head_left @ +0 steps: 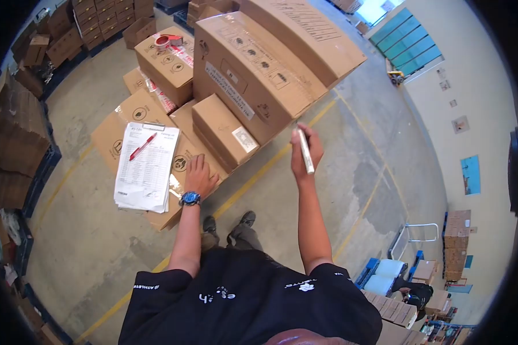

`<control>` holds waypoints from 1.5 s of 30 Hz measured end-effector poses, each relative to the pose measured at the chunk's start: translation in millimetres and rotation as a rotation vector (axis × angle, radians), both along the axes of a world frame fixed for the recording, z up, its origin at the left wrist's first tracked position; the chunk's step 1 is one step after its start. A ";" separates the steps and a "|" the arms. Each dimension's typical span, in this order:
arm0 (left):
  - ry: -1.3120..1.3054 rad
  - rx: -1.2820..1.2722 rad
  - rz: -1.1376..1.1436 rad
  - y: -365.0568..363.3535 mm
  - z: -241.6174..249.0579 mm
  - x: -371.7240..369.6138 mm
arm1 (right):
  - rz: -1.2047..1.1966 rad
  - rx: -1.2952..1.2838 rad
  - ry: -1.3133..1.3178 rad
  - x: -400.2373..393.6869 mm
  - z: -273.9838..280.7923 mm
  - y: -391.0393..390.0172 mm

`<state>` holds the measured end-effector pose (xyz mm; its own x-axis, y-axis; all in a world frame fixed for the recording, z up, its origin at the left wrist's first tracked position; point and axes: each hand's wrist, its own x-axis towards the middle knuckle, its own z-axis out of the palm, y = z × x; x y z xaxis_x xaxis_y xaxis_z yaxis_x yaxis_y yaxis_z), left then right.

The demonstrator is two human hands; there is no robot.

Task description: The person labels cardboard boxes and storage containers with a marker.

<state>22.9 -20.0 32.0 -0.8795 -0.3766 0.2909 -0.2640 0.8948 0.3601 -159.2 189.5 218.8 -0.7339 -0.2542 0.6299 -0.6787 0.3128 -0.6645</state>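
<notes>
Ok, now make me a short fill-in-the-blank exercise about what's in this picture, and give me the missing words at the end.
1. Just behind the left hand, the wrist wears a blue ____.
2. A red ____ lies across the papers.
3. The right hand holds a slim, pen-shaped item that is mostly ____ in colour.
4. The T-shirt is ____ with pale lettering.

Missing words: watch; pen; white; black.
</notes>
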 end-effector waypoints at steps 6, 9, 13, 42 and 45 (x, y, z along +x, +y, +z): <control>-0.057 -0.029 0.032 1.1 -23.0 -2.7 | 0.198 -0.301 -0.338 -129.3 82.7 -4.2; -0.045 -0.042 0.004 0.8 -13.2 -4.0 | 0.204 -0.154 -0.380 -196.8 66.9 -6.7; -0.012 -0.069 0.019 -1.6 -13.7 -1.0 | 0.150 -0.033 -0.486 -219.5 54.6 -20.8; 0.007 -0.091 0.029 0.2 -4.5 -1.8 | 0.190 -0.106 -0.312 -157.3 67.5 -24.1; -0.011 -0.071 0.033 0.4 -0.7 -1.8 | 0.295 -0.208 -0.318 -67.9 46.7 -42.8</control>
